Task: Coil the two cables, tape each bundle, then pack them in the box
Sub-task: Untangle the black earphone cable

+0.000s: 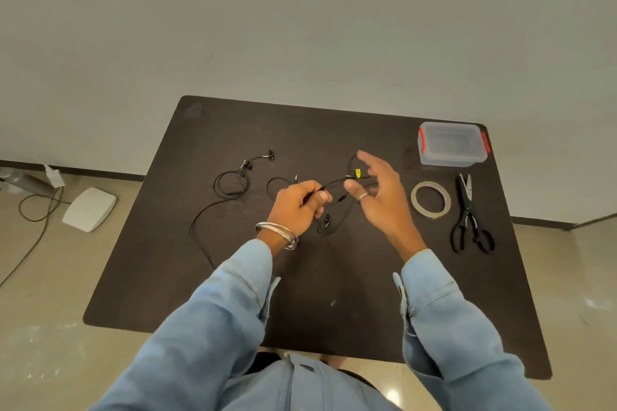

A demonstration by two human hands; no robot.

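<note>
Two thin black earphone cables lie on the dark table (233,294). The left cable (230,182) rests loosely looped, its earbuds at the far end and a long strand trailing toward the near left. My left hand (298,207) is shut on the second cable (334,183), which has a yellow tag and hangs in loops under both hands. My right hand (380,193) hovers beside it with fingers spread; the cable runs past its thumb, and I see no firm grip. The clear box (450,143) with red latches stands lidded at the far right.
A roll of tape (430,198) lies flat right of my right hand. Black scissors (470,217) lie further right, near the table's right edge. On the floor to the left are a white flat device (89,208) and a black cord (36,210).
</note>
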